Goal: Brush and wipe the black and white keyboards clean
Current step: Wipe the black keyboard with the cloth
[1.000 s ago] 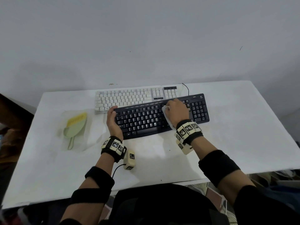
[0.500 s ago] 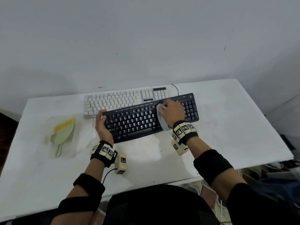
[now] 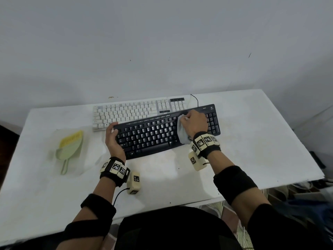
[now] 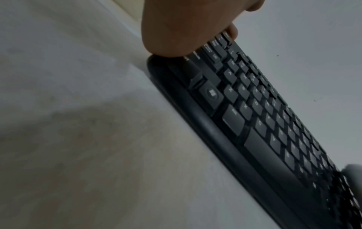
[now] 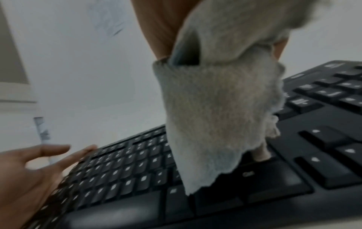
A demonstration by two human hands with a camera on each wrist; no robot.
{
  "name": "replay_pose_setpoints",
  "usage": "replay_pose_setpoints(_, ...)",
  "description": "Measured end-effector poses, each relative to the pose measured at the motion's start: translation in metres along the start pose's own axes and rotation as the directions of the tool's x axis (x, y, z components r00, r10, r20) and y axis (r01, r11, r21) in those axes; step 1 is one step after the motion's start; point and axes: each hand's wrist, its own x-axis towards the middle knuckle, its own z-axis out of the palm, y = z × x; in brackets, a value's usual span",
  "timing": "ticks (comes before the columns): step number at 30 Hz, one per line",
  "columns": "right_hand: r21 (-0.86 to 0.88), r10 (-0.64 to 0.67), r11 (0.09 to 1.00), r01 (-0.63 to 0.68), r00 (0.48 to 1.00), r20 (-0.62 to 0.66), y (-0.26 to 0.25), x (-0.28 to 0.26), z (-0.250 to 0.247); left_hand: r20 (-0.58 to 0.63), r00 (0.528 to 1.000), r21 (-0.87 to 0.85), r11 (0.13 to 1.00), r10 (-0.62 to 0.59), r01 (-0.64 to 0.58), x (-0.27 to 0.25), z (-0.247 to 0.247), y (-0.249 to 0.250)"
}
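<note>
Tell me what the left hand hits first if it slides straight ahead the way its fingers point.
Likely the white keyboard. The left hand rests on the black keyboard at its left end, fingers aimed away from the person; depth is uncertain.

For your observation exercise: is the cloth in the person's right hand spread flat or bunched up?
Bunched. The right hand grips the cloth gathered, its loose end hanging onto the black keyboard.

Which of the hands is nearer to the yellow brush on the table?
Left. The left hand holds the black keyboard's left end, beside the yellow brush; the right hand wipes with a cloth farther right.
</note>
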Motion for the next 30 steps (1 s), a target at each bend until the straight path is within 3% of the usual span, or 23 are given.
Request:
replay_pose_setpoints(5,-0.037,-0.123,0.991,0.126,0.990,0.073,-0.013,-0.012,0.018,0.004,0.999,0.021,0.999,-0.032,0.032,0.003,-0.005,-0.004)
replay_pose_setpoints(11,-0.027,0.064,0.998,-0.065,0.997,-0.036,0.016,0.004,-0.001,-0.006,0.999,0.005,0.999,-0.035,0.035,0.002,-0.004,-0.002)
replay_pose_setpoints(14,0.031,0.076,0.997,-0.074,0.992,-0.097,0.029,0.009,-0.010,0.003,1.000,0.003,1.000,-0.025,0.025,0.006,-0.007,-0.005)
replay_pose_setpoints(16,0.048,-0.014,0.999,0.020,0.993,-0.121,0.032,0.008,-0.010,0.004,1.000,0.004,1.000,-0.019,0.019,0.005,-0.005,-0.004)
replay_pose_setpoints(19,-0.013,-0.298,0.955,0.298,0.952,-0.068,0.036,0.002,-0.002,0.007,1.000,-0.003,1.000,-0.013,0.013,0.004,-0.003,-0.004)
replay_pose_setpoints(21,-0.071,-0.351,0.935,0.347,0.934,-0.057,0.042,0.002,-0.001,0.008,1.000,-0.009,1.000,-0.014,0.014,0.003,-0.003,-0.004)
replay_pose_setpoints(26,-0.088,-0.090,0.993,0.081,0.991,-0.100,0.051,0.014,-0.017,0.004,1.000,-0.001,1.000,-0.015,0.015,0.003,-0.004,-0.003)
replay_pose_setpoints(30,-0.098,-0.076,0.993,0.071,0.996,-0.051,0.041,0.003,-0.008,0.000,1.000,-0.030,0.999,-0.015,0.015,-0.001,0.001,0.003)
